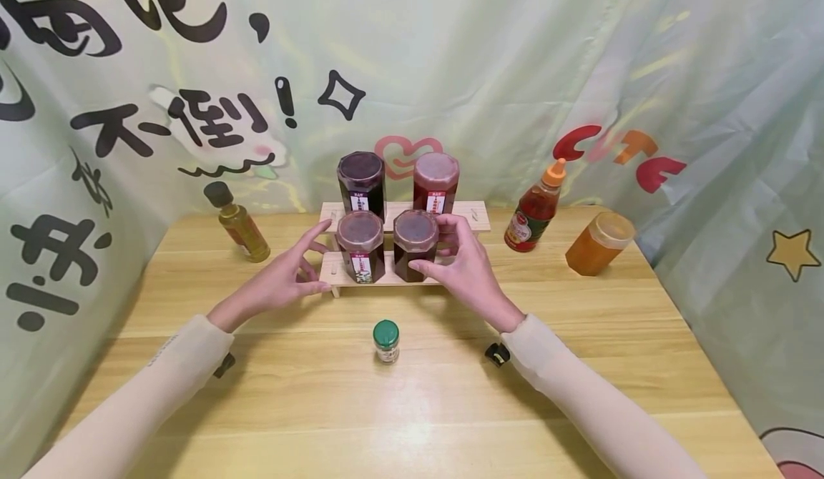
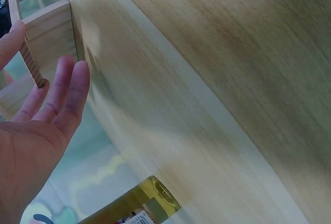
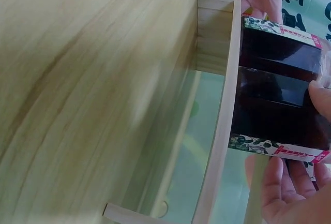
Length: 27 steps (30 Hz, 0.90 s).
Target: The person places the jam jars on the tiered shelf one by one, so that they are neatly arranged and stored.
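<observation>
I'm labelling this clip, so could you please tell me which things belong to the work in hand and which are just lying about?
In hand:
right hand gripping the front right jar
left hand open by the stepped wooden rack
front left jar
two rear jars

Lying about:
green-capped spice jar
oil bottle
red sauce bottle
honey jar

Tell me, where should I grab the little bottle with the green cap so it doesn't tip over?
Probably by its sides, just below the green cap. The little bottle stands upright and alone on the table, nearer than the rack of jars, so coming straight down from above and pinching across its round body looks easiest.
</observation>
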Each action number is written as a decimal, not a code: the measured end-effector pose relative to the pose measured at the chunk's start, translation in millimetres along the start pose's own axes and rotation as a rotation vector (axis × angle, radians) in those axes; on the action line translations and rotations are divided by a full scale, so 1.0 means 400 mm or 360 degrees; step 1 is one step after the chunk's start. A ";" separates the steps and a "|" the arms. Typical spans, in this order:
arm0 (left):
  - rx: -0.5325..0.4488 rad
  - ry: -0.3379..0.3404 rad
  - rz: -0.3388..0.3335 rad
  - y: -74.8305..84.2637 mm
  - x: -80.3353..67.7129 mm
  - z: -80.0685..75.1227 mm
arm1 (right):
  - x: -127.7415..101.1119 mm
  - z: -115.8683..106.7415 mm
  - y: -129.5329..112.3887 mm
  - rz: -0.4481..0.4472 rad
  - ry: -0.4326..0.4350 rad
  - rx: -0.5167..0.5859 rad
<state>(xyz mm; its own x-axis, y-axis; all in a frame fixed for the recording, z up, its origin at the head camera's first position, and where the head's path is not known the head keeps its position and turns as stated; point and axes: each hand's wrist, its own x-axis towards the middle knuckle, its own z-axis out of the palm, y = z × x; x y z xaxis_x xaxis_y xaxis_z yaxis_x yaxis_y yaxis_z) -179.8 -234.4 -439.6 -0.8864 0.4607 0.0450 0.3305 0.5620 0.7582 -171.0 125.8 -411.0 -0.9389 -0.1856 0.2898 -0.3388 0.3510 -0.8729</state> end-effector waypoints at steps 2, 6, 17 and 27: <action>0.0000 0.0001 0.0003 0.000 0.000 0.001 | 0.001 0.000 -0.002 0.0010 0.0003 -0.0018; -0.0006 0.0005 0.0011 0.000 0.000 0.001 | 0.001 -0.001 -0.006 0.0044 0.0015 -0.0060; -0.0005 0.0007 0.0015 0.000 -0.003 0.002 | -0.004 0.002 -0.008 0.0036 -0.0012 -0.0078; -0.0009 0.0006 0.0013 -0.001 0.000 0.000 | -0.018 -0.004 -0.025 -0.0080 0.0032 0.0012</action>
<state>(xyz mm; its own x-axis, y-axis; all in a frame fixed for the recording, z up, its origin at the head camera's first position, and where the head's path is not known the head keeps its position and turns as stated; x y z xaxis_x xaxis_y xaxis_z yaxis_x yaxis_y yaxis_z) -179.7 -234.7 -439.9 -0.8848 0.4629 0.0538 0.3362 0.5542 0.7614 -160.8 125.1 -403.8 -0.9219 -0.1841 0.3409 -0.3849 0.3348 -0.8601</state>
